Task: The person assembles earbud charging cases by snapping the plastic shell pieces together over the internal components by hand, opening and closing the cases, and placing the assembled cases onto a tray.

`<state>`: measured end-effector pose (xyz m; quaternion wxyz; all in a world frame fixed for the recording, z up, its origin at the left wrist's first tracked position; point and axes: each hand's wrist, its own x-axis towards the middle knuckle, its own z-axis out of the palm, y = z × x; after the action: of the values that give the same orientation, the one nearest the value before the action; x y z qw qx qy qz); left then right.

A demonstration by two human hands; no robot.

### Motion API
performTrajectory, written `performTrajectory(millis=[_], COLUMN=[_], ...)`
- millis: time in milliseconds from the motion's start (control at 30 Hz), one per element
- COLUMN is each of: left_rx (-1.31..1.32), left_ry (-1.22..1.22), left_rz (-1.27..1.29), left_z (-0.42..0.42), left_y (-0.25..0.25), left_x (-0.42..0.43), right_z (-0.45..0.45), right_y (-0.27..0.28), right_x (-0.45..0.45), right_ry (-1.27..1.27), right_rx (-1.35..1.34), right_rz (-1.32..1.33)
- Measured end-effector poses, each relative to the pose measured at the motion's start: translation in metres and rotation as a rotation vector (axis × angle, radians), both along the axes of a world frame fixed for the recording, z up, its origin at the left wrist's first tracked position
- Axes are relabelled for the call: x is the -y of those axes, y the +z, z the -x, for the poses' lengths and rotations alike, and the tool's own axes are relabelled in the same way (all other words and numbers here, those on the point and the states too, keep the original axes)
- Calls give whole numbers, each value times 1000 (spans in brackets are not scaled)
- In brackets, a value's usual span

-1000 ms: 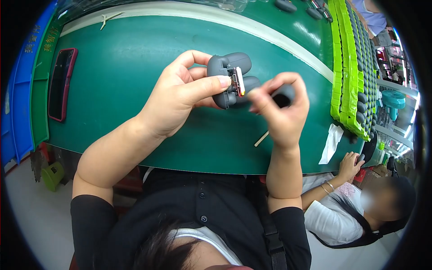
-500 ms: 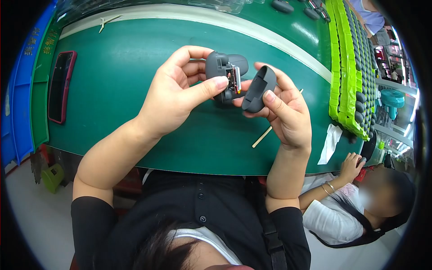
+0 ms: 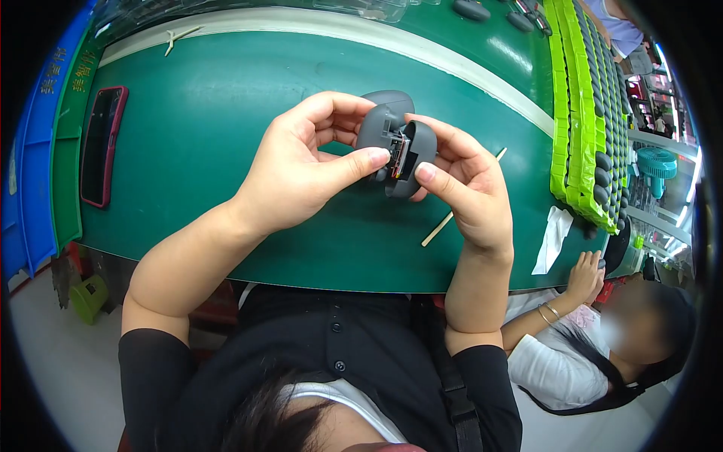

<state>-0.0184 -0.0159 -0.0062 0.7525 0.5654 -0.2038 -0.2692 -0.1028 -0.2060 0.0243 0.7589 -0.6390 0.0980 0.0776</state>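
Above the green table, my left hand (image 3: 297, 166) grips a dark grey rounded plastic housing (image 3: 370, 129), thumb on its near side by the exposed circuit board (image 3: 399, 154). My right hand (image 3: 474, 177) holds a hollow dark grey shell cover (image 3: 424, 147) between thumb and fingers. The cover is tilted, its hollow side facing the circuit board, and sits right beside the housing. Whether the two parts touch is hard to tell. Another dark rounded piece (image 3: 393, 99) shows just behind the housing; how it connects is hidden.
On the green table (image 3: 196, 151) lie a phone (image 3: 105, 147) at left, a thin stick (image 3: 438, 230) and a white paper (image 3: 553, 239) at right. Stacked lime-green trays (image 3: 576, 151) hold several dark rounded parts. Blue and green bins (image 3: 66, 184) stand far left. A co-worker's hand (image 3: 584, 277) is at right.
My right hand has brought the shell cover left, up against or close to the housing. My left hand has shifted slightly right and down with the housing. The gap between the parts has narrowed.
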Motion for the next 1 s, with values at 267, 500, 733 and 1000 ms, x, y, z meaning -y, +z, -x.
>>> performTrajectory(millis=[267, 500, 733, 1000], left_rx=[48, 77, 168, 507], left_ry=[-64, -57, -90, -33], left_rz=[-66, -102, -135, -137], left_z=[0, 2, 4, 6], left_y=[1, 10, 11, 5], left_x=[-2, -3, -4, -6], right_z=[-1, 0, 1, -2], right_y=[-1, -4, -4, -4], right_x=[-3, -3, -8, -13], right_ry=[-23, -7, -21, -45], right_rx=[7, 46, 58, 172], right_rz=[11, 29, -1, -37])
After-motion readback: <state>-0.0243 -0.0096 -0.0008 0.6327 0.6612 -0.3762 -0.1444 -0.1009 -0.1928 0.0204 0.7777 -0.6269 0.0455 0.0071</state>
